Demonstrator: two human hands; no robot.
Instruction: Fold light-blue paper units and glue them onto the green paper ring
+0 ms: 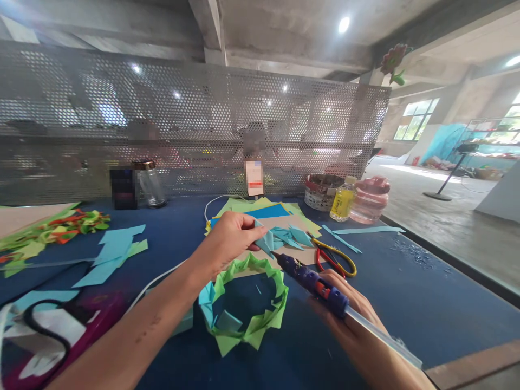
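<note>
Pinched between the thumb and fingers of my left hand (239,233) is a folded blue paper piece (266,241). My right hand (349,303) is wrapped round a dark blue glue gun (312,281), with a clear glue stick (384,337) jutting from its back. The gun's nozzle points at the blue paper and looks to touch it or lie very close. More folded blue paper (298,236) is just right of my left fingertips. Below them lies a ring of folded green and blue paper (254,330) on the table.
Scissors with red and yellow handles (345,261) lie beyond my right hand. A yellow-labelled bottle (343,203), a pink jug (369,200) and a basket (320,197) stand at the back right. Blue paper strips (111,254) and a glass bottle (153,187) are left. A perforated screen (195,119) stands behind.
</note>
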